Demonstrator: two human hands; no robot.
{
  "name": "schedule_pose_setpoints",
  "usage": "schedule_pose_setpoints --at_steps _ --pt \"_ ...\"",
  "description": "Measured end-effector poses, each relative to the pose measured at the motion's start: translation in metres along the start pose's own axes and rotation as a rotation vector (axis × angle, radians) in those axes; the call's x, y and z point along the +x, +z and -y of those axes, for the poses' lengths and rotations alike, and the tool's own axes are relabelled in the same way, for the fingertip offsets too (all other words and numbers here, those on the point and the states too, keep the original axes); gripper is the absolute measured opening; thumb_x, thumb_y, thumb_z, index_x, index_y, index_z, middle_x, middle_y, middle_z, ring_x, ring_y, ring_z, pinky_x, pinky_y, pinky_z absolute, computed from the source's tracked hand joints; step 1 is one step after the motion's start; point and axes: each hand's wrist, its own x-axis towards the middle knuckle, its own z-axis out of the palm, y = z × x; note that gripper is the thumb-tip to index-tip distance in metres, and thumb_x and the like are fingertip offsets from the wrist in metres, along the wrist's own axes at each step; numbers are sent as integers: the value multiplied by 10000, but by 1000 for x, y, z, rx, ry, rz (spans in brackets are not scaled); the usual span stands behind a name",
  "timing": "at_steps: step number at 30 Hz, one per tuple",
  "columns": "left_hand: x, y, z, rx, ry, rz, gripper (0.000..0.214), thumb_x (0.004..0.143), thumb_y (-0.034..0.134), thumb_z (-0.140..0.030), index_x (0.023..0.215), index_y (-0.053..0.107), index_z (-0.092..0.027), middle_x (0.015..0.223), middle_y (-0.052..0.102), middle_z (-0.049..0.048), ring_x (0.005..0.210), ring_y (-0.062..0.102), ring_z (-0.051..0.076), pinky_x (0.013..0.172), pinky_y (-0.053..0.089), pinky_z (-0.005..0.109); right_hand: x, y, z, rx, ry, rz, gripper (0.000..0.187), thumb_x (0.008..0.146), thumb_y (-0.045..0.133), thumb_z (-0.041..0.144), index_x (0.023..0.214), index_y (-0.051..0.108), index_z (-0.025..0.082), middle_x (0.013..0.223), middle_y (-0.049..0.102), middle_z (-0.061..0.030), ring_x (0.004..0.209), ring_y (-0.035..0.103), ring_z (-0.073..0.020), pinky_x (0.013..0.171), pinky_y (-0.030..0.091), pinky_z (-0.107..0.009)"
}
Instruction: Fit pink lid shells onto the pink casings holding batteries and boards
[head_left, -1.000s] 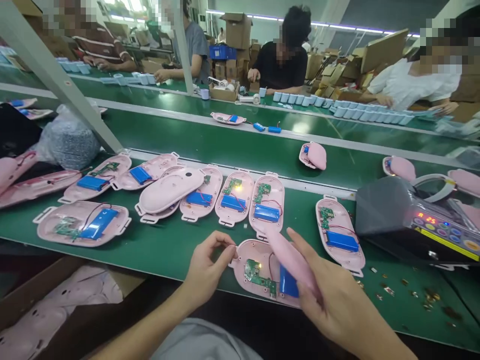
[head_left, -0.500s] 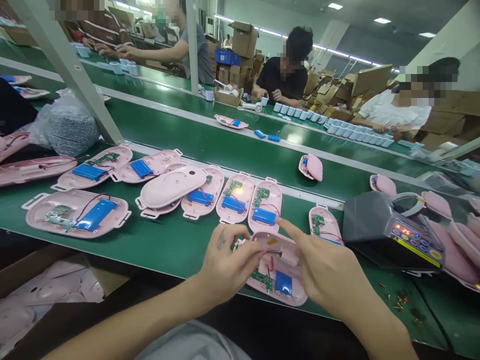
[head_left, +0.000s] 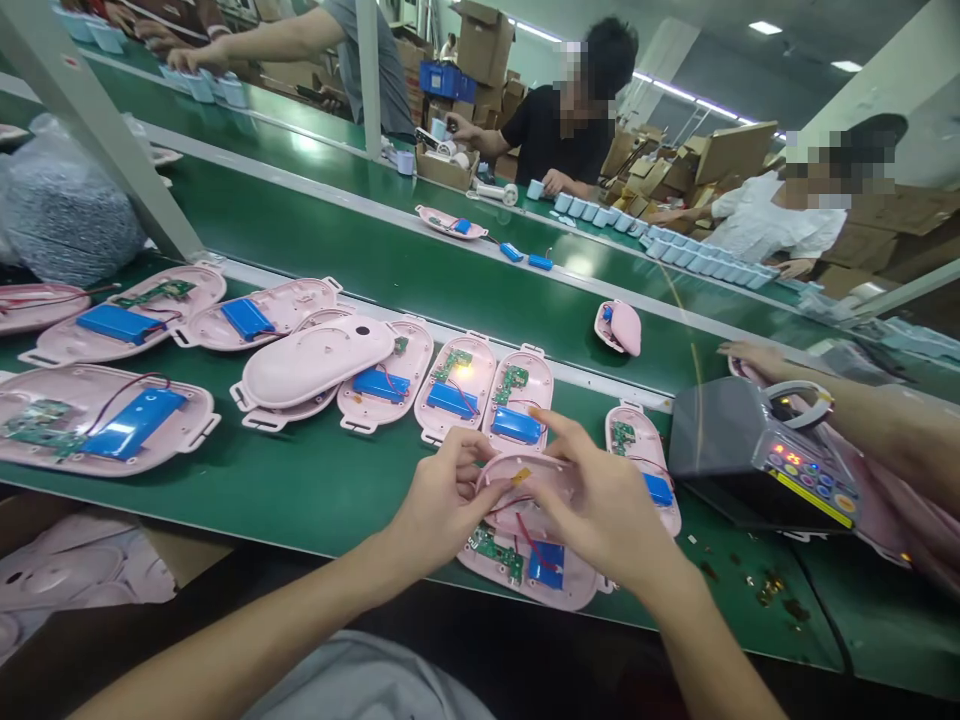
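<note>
Curved pink plastic shell (head_left: 525, 462) with yellow tape strip (head_left: 521, 477), gripped by the fingers of left hand (head_left: 439, 505) and right hand (head_left: 600, 510), held over open pink casing (head_left: 577, 590) on green bench (head_left: 300, 510), shell's inner face partly hidden by fingers, glossy blue battery (head_left: 546, 565) uncovered below

The only legible marking is on the control panel (head_left: 795, 470) of the grey tape dispenser (head_left: 727, 450), at the right of the frame: red LED digits (head_left: 789, 458) that look like 25, with a blurred character before them. The yellow strip (head_left: 814, 497) below and the coloured buttons (head_left: 829, 470) show nothing readable at this size.
</note>
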Motion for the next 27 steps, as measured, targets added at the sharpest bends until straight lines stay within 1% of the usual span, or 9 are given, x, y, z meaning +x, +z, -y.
schedule_pose_setpoints --at_steps 2,4,6,8,10,13,16,21,27 --pt "2 -1 -1 25 -2 -14 230 846 699 -273 965 518 -196 777 681 -1 668 679 136 576 531 207 3 15 1 -1 23 -52 479 921 571 278 1384 449 269 861 647 49 737 630 -126 646 456 -236" --pt "4 -3 -3 23 -28 12 232 859 675 -266 1028 534 -193 822 702 15 738 696 155 630 550 225 6 25 -1 31 10 -102 448 917 567 240 1355 474 264 868 655 51 754 639 -121 668 464 -228" --pt "8 -5 -5 64 -57 98 206 903 612 -274 1087 576 -189 889 721 38 785 700 168 671 557 246 8 30 -5 82 -8 -136 418 915 580 221 1323 494 261 905 662 48 787 647 -111 704 472 -217" --pt "11 -7 -7 139 -67 179 186 933 557 -274 1078 634 -187 895 721 40 756 685 164 661 547 250 10 28 -9 129 -4 -152 384 910 599 209 1278 507 262 914 653 53 795 639 -99 716 468 -208" --pt "14 -8 -8 138 -92 201 188 926 550 -264 1053 662 -185 860 708 30 700 660 151 622 534 242 10 21 -12 184 -27 -113 319 924 609 242 1229 520 262 987 637 38 874 630 -102 777 473 -217" --pt "16 -9 -8 -49 -173 204 212 891 570 -225 1081 653 -180 878 710 29 708 662 144 609 541 229 8 8 -12 218 -85 19 115 1018 488 306 1068 567 240 1181 562 -5 1089 568 -121 894 456 -247" --pt "18 -8 -5 -170 -198 198 204 870 580 -175 1058 660 -176 917 725 30 759 677 132 652 546 216 6 4 -8 14 -91 82 227 1049 382 260 913 553 198 1239 513 -27 1113 531 -148 851 443 -284" --pt "18 -9 -4 -173 -170 203 236 883 585 -162 1091 692 -191 923 727 15 789 682 119 697 542 207 10 16 -3 -288 -183 98 215 987 388 160 900 583 169 1234 525 -75 1033 535 -211 786 453 -341" --pt "19 -12 -8 -65 -156 212 214 889 592 -208 1058 711 -154 859 729 35 780 695 172 679 567 250 16 24 7 -490 -257 -17 234 896 405 94 785 603 146 1081 597 -108 1014 542 -247 785 436 -348"
